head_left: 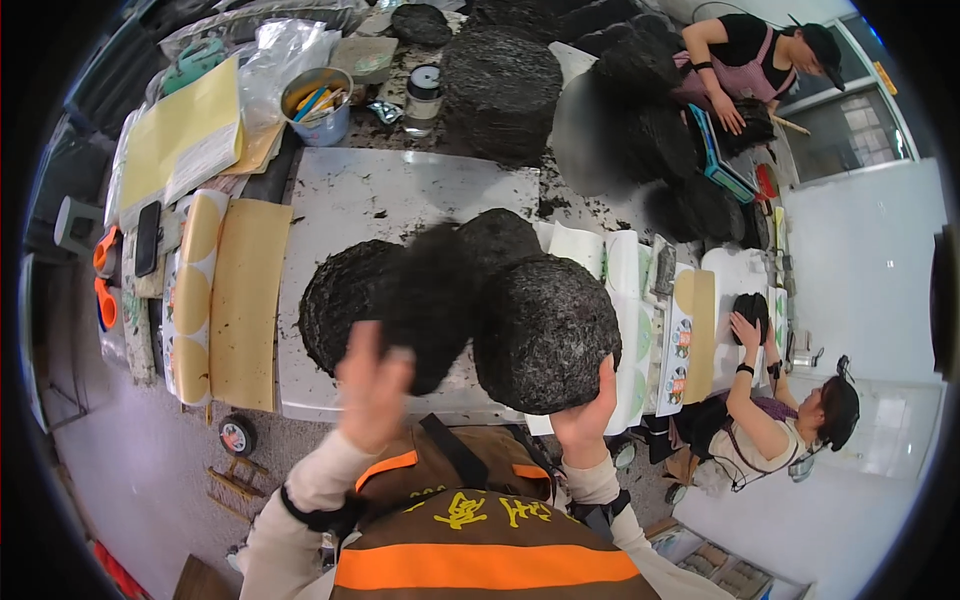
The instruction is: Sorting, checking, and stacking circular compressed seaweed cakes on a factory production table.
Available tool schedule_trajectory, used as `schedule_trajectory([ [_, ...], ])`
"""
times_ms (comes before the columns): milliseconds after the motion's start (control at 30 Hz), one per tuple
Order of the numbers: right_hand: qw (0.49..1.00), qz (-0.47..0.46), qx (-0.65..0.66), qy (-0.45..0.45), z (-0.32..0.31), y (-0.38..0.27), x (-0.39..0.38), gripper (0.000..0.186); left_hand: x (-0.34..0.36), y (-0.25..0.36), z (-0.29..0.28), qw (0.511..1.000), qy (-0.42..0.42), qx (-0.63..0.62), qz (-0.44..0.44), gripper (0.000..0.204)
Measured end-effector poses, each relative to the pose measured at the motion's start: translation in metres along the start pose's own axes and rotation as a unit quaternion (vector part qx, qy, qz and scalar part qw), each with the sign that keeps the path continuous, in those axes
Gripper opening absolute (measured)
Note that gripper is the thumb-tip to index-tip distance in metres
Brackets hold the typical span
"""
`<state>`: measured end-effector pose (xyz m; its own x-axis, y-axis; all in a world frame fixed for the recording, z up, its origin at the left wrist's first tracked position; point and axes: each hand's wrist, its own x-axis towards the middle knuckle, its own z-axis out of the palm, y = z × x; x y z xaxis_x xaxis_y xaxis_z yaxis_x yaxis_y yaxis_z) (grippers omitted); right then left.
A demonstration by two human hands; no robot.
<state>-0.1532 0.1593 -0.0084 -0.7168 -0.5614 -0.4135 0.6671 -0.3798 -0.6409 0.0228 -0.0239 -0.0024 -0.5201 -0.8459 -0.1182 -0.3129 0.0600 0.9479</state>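
A round, rough black disc that looks like dried seaweed [547, 335] is held at its lower right edge by my right hand [588, 410], the thumb over its rim. My left hand [372, 390] is smeared by motion beside a second dark sheet [430, 315], itself a blur; whether the fingers grip it cannot be made out. Under that blur, to the left, lies another black seaweed disc [335, 305] on the pale metal tabletop [400, 190]. Partly covered behind the held disc is one more black disc [500, 238].
Tall stacks of black discs [500, 90] stand at the back. A bucket of tools [320, 105] sits back left, near a phone [148, 240] and orange-handled scissors [106, 270]. Label strips [192, 300] flank the work area. Two co-workers handle dark discs at right.
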Motion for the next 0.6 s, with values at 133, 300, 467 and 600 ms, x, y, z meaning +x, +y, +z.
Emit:
schedule_trajectory([
  [133,0.999,0.032,0.023,0.027,-0.004,-0.001,0.008,0.056,0.019,-0.043,-0.050,0.995,0.062,0.053,-0.056,0.037],
  [300,0.998,0.053,-0.015,-0.031,0.002,0.007,-0.005,0.060,-0.005,0.002,0.032,0.951,-0.211,0.023,0.225,0.043],
  [467,0.963,-0.028,-0.216,-0.161,0.006,0.012,-0.019,0.056,-0.012,0.011,0.063,0.937,-0.280,-0.037,0.205,0.045],
  [600,0.947,-0.048,-0.278,-0.153,-0.002,0.016,-0.015,0.089,-0.002,0.004,0.050,0.919,-0.335,-0.156,0.137,0.033],
])
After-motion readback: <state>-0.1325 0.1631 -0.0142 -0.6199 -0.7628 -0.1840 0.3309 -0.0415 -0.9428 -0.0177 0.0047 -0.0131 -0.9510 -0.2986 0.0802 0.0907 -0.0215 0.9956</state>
